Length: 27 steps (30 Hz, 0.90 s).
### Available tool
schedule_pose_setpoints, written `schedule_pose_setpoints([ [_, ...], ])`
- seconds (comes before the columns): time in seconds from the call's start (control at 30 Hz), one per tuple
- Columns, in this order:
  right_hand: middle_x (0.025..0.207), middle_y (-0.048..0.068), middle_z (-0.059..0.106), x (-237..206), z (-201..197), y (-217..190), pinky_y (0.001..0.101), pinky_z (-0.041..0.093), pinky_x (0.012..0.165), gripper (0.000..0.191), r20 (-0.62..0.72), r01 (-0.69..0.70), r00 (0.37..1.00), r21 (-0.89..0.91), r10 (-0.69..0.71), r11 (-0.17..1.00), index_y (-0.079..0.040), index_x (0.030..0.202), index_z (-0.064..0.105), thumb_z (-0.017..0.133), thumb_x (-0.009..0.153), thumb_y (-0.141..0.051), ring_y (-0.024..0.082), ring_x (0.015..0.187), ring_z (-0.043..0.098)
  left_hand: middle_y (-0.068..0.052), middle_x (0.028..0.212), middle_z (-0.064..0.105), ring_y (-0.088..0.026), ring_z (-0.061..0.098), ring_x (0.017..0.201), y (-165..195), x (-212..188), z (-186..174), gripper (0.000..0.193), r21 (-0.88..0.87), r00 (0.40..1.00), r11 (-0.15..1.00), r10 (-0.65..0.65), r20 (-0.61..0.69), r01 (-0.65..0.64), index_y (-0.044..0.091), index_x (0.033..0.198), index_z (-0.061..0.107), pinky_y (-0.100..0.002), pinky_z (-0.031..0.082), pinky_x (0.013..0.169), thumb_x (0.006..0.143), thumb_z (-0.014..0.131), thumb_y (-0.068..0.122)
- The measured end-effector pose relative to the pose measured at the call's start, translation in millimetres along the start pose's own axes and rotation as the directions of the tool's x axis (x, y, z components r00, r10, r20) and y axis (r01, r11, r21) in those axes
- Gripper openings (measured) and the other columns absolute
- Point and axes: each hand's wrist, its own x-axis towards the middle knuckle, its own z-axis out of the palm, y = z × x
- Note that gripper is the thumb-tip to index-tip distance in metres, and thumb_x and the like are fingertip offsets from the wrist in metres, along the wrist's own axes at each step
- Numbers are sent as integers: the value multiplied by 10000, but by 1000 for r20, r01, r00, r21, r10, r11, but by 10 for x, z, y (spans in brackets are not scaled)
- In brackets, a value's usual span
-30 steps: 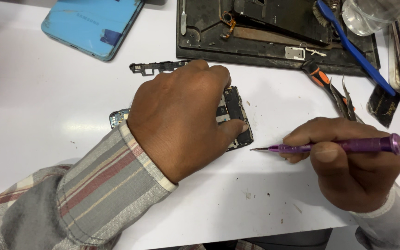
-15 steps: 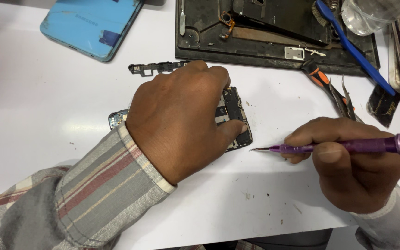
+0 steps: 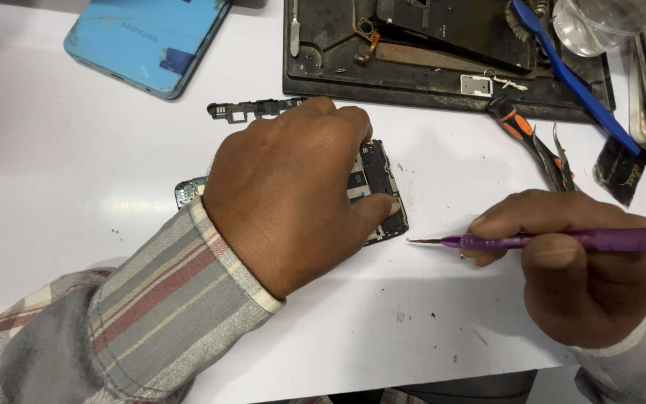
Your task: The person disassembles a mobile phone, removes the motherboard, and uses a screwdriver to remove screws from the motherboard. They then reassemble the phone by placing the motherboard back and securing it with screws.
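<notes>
White tabletop (image 3: 76,187) fills the view, speckled with small bits of dirt near the front edge. At its middle lies an opened phone (image 3: 379,191), its dark inner parts showing. The left hand (image 3: 293,191) lies flat over most of it, fingers spread and pressing down, thumb tip resting on the phone's lower right corner; a small blue end of the phone peeks out at the wrist side. The right hand (image 3: 585,262) is closed around a purple screwdriver (image 3: 562,241), held almost level, its thin metal tip pointing left and stopping just beside the phone's right edge, apart from it. Both wrists wear striped grey plaid sleeves.

Just above the left hand's fingers lies a narrow black plastic frame piece (image 3: 252,110). Farther back to the left rests a light blue phone back cover (image 3: 147,41). A black work tray (image 3: 443,71) holds dark parts at the top, with a blue-handled brush (image 3: 573,78) slanting across its right end and orange-handled pliers (image 3: 532,138) beside it.
</notes>
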Motion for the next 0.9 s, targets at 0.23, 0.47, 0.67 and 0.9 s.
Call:
schedule_pose_setpoints([
  [0.23,849,133,722,-79,-28,62,278,603,652,415,-39,-13,999,-92,9,996,46,1065,643,485,1109,-335,141,701,735,-112,877,676,-281,714,708,-5,0,0,399,8,1000,1000,-15,23,15,58,906,683,-433,574,631,745,862,376],
  [0.47,758,40,614,62,16,60,247,481,585,256,-85,-7,996,-157,-6,987,-41,915,559,519,1116,-194,102,686,630,-125,879,675,-321,707,744,-58,-4,43,416,-18,999,1000,17,-39,-18,53,891,678,-465,561,658,721,878,376],
  [0.67,745,26,637,255,117,-62,250,332,433,156,129,-106,976,-411,173,905,-25,949,756,720,801,8,60,485,439,-162,873,676,-362,704,758,-104,6,48,437,38,985,996,88,-151,-84,39,873,688,-480,555,653,706,901,382],
  [0.9,848,5,684,340,141,-91,230,371,456,197,268,-39,953,-350,140,936,-47,937,761,756,752,19,32,525,499,-164,839,682,-335,712,737,-124,49,57,414,60,993,996,66,-103,-60,32,863,692,-468,563,680,739,886,376],
])
